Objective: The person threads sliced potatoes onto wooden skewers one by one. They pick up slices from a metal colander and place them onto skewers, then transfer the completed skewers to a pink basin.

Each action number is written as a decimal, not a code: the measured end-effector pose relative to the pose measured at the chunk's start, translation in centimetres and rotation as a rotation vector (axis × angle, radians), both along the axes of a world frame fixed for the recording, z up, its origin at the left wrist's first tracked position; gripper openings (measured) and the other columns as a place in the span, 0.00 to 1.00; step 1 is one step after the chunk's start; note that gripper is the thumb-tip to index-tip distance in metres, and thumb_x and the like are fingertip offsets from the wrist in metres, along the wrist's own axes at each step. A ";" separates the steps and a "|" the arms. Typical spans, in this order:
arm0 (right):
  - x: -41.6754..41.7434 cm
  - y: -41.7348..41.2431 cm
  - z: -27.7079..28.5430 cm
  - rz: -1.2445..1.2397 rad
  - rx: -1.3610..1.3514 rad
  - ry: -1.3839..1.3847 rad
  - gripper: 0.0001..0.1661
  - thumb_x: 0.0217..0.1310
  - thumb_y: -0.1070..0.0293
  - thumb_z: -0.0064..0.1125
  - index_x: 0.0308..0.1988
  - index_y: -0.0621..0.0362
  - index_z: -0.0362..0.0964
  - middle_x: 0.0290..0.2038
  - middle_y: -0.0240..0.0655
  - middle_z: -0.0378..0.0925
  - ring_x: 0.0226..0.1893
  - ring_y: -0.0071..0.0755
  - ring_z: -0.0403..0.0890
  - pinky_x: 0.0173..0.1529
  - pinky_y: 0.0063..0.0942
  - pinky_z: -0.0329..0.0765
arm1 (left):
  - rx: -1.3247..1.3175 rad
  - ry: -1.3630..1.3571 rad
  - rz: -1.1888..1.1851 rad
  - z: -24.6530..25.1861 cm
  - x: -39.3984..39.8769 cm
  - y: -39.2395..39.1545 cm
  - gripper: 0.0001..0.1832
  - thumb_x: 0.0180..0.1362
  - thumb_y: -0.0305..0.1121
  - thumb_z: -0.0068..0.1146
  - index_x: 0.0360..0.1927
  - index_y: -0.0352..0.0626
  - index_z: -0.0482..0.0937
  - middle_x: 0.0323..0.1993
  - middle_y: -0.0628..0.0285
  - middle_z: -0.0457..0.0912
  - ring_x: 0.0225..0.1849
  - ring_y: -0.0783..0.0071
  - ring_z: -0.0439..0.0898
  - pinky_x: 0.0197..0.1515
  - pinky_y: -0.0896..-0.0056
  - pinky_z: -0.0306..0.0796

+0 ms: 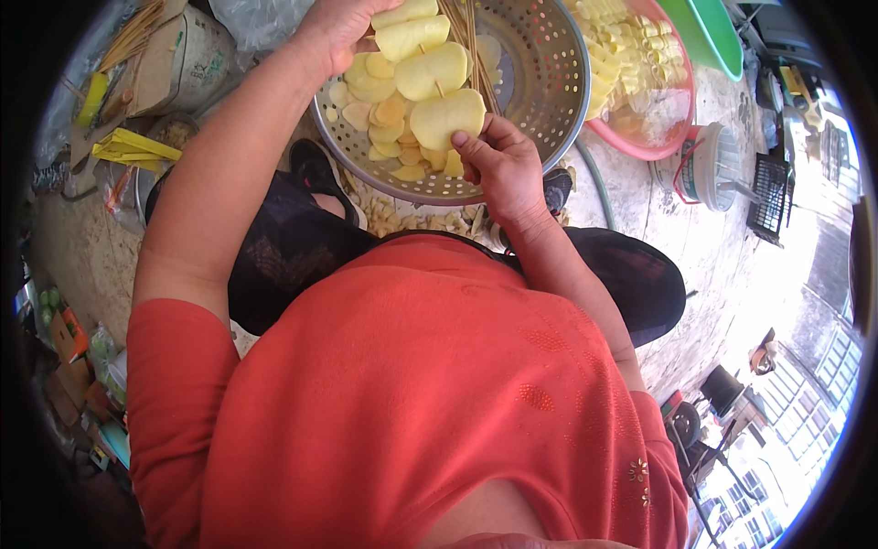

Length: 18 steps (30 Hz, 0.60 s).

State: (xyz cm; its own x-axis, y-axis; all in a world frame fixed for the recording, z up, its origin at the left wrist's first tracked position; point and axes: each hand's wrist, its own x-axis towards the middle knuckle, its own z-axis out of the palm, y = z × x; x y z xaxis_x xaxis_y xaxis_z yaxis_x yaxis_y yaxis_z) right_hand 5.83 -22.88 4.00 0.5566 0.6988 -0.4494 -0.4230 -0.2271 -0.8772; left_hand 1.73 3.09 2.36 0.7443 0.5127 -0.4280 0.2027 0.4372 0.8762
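Observation:
A wooden skewer (422, 49) carries several thin, pale yellow potato slices (431, 71), spaced along it above a perforated metal colander (549, 130). My left hand (339, 34), partly cut off by the top edge, holds the far end of this row; its fingertips are hidden. At the near end, my right hand (506, 161) pinches the lowest potato slice (449, 118) between thumb and fingers. Loose potato slices (387, 123) lie in the colander under the row. A bundle of bare skewers (478, 55) leans inside it, just right of the threaded slices.
Right of the colander, a pink basin (675, 130) holds many skewered slices, beside a green tub (713, 41). A white bucket (717, 165) and black crate (769, 195) stand farther right. Peelings (425, 221) litter the floor by my shoes. More skewers (134, 34) lie at upper left.

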 end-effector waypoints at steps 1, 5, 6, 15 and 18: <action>0.0 0.0 -0.2 -0.003 0.006 0.003 0.08 0.58 0.70 0.61 0.35 0.62 0.72 0.21 0.23 0.69 0.19 0.14 0.65 0.24 0.15 0.65 | 0.001 -0.007 0.024 0.2 0.0 -0.3 0.16 0.57 0.36 0.57 0.46 0.39 0.75 0.41 0.61 0.79 0.44 0.72 0.78 0.46 0.70 0.73; 0.3 0.4 0.3 -0.054 0.067 0.030 0.09 0.59 0.69 0.60 0.37 0.62 0.72 0.21 0.23 0.69 0.19 0.14 0.65 0.24 0.15 0.64 | -0.074 -0.077 0.147 1.3 0.2 -2.4 0.19 0.58 0.39 0.56 0.49 0.40 0.73 0.44 0.60 0.78 0.46 0.70 0.77 0.48 0.68 0.73; 0.4 0.5 0.3 -0.063 0.067 0.030 0.09 0.59 0.69 0.60 0.37 0.62 0.72 0.21 0.23 0.69 0.19 0.14 0.65 0.24 0.15 0.64 | -0.118 -0.040 0.108 1.8 0.1 -2.9 0.19 0.59 0.40 0.55 0.50 0.40 0.73 0.45 0.60 0.78 0.46 0.70 0.77 0.48 0.67 0.73; 0.2 0.5 -0.5 -0.047 0.099 0.047 0.08 0.59 0.70 0.59 0.37 0.62 0.71 0.22 0.24 0.70 0.19 0.14 0.65 0.24 0.15 0.64 | -0.260 0.025 0.048 1.0 -0.1 -4.4 0.21 0.59 0.40 0.51 0.52 0.40 0.70 0.48 0.57 0.77 0.45 0.66 0.79 0.48 0.62 0.74; 0.1 0.4 -0.3 -0.049 0.090 0.077 0.07 0.59 0.71 0.59 0.37 0.61 0.71 0.22 0.25 0.71 0.19 0.15 0.66 0.23 0.15 0.64 | -0.320 0.020 0.014 0.8 -0.2 -4.6 0.21 0.58 0.38 0.51 0.53 0.42 0.69 0.47 0.58 0.77 0.43 0.66 0.80 0.47 0.60 0.75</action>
